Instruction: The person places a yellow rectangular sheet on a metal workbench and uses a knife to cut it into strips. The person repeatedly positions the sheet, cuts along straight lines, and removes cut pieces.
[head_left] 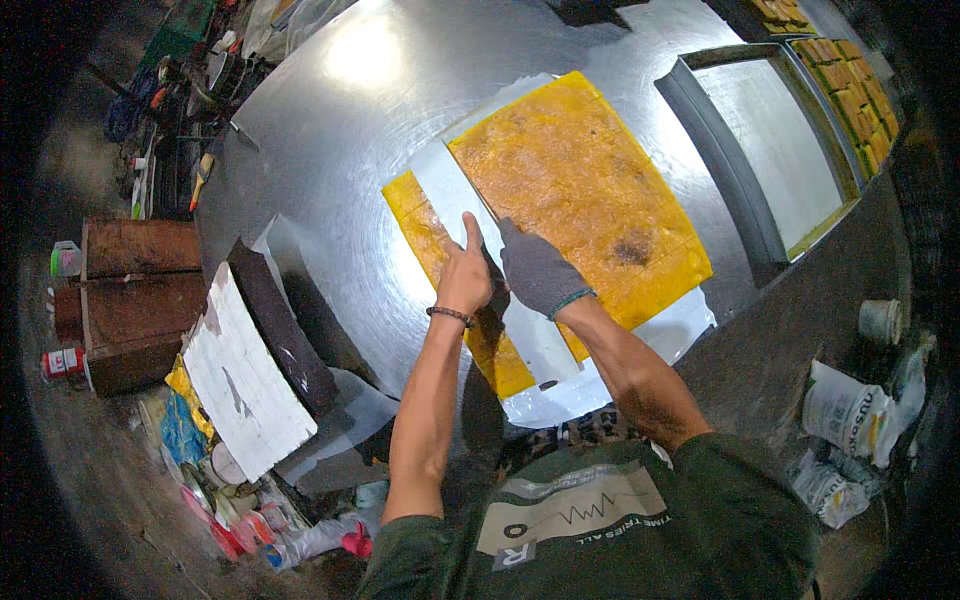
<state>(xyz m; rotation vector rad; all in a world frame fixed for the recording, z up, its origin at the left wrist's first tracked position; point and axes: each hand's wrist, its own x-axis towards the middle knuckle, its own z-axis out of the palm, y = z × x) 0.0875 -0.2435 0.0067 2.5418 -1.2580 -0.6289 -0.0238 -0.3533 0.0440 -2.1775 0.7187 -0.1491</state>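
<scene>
A flat yellow slab (pixel 570 170) with a browned top, like a sheet cake, lies on a pale sheet (pixel 590 385) on the metal table. Across its left part runs a wide metal straightedge (pixel 440 180), and a narrow strip of slab shows on its left side. My bare left hand (pixel 464 275) presses on the straightedge, one finger stretched along it; its other fingers are partly hidden. My right hand (pixel 540 270), in a grey glove, is closed around what looks like a knife (pixel 487 206), its thin blade lying along the straightedge's right edge.
A rectangular metal frame (pixel 730 170) stands at the table's right, beside a tray of cut yellow pieces (pixel 845 90). Left are a white board (pixel 245 375), brown boxes (pixel 140 285) and a brush (pixel 202 180). Plastic sacks (pixel 850 410) lie at the lower right.
</scene>
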